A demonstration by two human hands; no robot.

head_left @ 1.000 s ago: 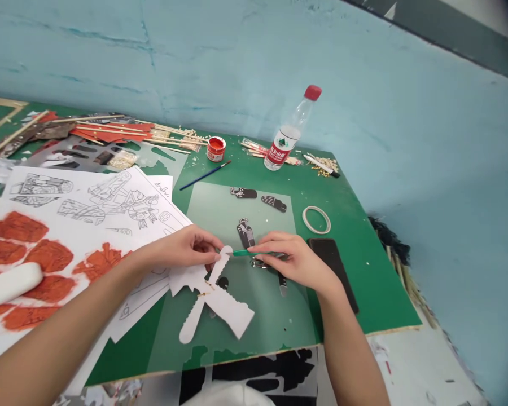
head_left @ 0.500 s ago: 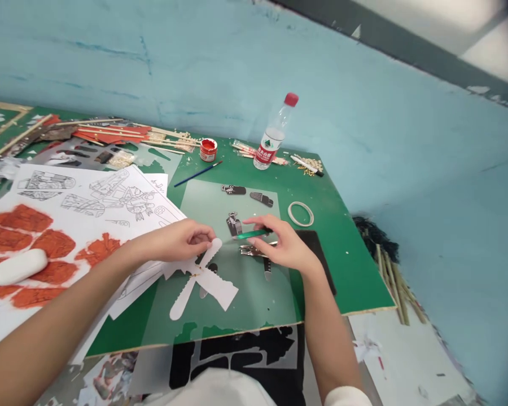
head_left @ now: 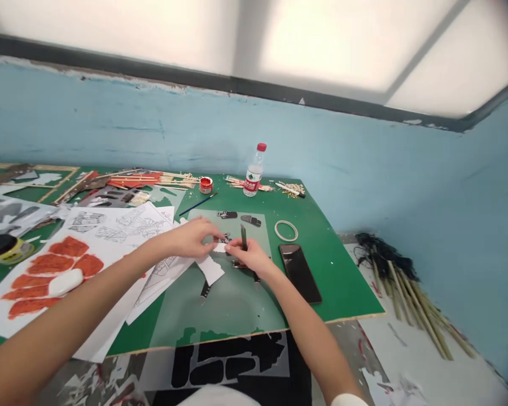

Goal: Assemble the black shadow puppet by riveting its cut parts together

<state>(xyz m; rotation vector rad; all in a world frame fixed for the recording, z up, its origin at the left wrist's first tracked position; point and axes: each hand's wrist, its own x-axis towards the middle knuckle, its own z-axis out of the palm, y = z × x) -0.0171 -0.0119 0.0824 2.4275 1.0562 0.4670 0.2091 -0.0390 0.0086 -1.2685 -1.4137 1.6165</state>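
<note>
My left hand (head_left: 197,237) is closed, thumb and fingers pinching a white paper cutout (head_left: 211,269) with jagged-edged arms. My right hand (head_left: 249,256) pinches the tip of one arm of the same cutout. A slim green pen-like tool (head_left: 244,237) stands nearly upright in the right hand's grip; its exact kind is unclear. Under the right hand lies a shiny metal plier-like tool (head_left: 238,264), partly hidden. Black patterned cutouts (head_left: 227,215) lie on a translucent sheet (head_left: 231,316) beneath both hands. One dark strip (head_left: 205,290) shows below the paper.
A phone (head_left: 300,273) and tape ring (head_left: 286,230) lie to the right. A water bottle (head_left: 253,172), red paint jar (head_left: 206,185) and brush (head_left: 198,204) stand or lie behind. Printed drawings (head_left: 122,225), red-painted paper and a white eraser-like block (head_left: 65,282) are at left.
The view has tilted up. My right hand has moved in to the paper, beside my left, and the green tool has swung from lying flat to upright. The paper cutout has turned.
</note>
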